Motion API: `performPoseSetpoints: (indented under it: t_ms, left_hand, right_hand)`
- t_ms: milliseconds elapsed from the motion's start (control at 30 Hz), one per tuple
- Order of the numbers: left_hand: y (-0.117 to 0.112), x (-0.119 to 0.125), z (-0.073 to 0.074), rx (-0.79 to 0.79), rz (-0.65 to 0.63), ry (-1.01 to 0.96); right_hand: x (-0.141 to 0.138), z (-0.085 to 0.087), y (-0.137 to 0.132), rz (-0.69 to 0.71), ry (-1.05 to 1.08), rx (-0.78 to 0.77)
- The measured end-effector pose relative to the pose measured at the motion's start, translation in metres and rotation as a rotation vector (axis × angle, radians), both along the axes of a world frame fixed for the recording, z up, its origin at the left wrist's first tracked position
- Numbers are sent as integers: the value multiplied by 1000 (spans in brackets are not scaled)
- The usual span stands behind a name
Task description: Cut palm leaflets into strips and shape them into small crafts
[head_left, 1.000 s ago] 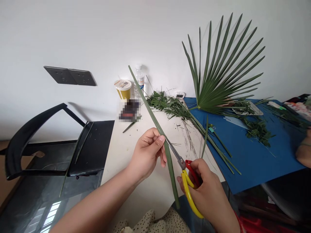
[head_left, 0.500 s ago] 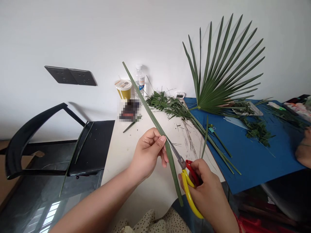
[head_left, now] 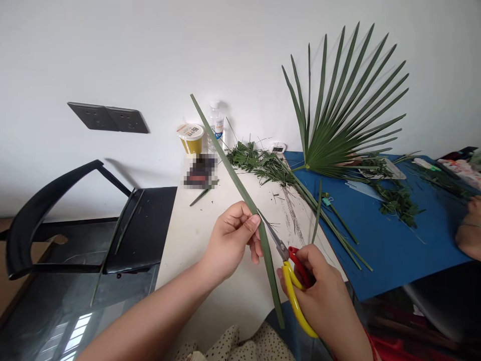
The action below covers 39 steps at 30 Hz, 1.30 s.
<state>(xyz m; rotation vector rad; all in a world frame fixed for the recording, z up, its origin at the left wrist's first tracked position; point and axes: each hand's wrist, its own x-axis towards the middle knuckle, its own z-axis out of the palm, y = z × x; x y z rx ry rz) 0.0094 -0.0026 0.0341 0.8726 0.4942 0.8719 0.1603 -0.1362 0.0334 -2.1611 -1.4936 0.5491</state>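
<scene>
My left hand (head_left: 231,240) pinches a long green palm leaf strip (head_left: 225,155) that runs from the upper left down to the lower middle. In my right hand (head_left: 323,296) are scissors with yellow and red handles (head_left: 291,278), gripped by the handles. The blades point up and left and meet the strip just beside my left thumb. Both hands hover over the white table (head_left: 195,235).
A fan-shaped palm leaf (head_left: 345,120) stands over a blue mat (head_left: 394,240) strewn with green cuttings (head_left: 263,163). A yellow cup (head_left: 191,138) and a clear bottle (head_left: 217,123) stand by the wall. A black chair (head_left: 93,225) is at left. Another person's hand (head_left: 469,230) rests at the right edge.
My left hand has slid a little down the strip, and the strip's far end has swung slightly left and up. The scissors stay at the strip.
</scene>
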Motion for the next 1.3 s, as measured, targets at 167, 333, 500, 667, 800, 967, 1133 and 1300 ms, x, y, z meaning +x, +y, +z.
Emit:
performPoseSetpoints:
  t_ms: [167, 333, 500, 667, 800, 967, 1133, 1300]
  left_hand:
    - [1, 0, 1, 5, -16, 25]
    - [5, -2, 0, 49, -18, 43]
    - [7, -2, 0, 67, 25, -16]
    - [7, -3, 2, 55, 86, 12]
    - [5, -2, 2, 58, 98, 7]
    - [3, -2, 2, 54, 85, -8]
    - [2, -2, 1, 47, 60, -22]
    - [2, -2, -1, 50, 48, -30]
  right_hand:
    - [1, 1, 1, -29, 15, -1]
    - [3, 2, -1, -42, 30, -8]
    - [4, 1, -5, -52, 33, -73]
    - [2, -2, -6, -38, 65, -72]
    - [0, -3, -6, -12, 79, -44]
    - [-3, 2, -5, -3, 83, -39]
    - [-4, 6, -3, -1, 50, -42]
    - [-2, 3, -4, -15, 41, -69]
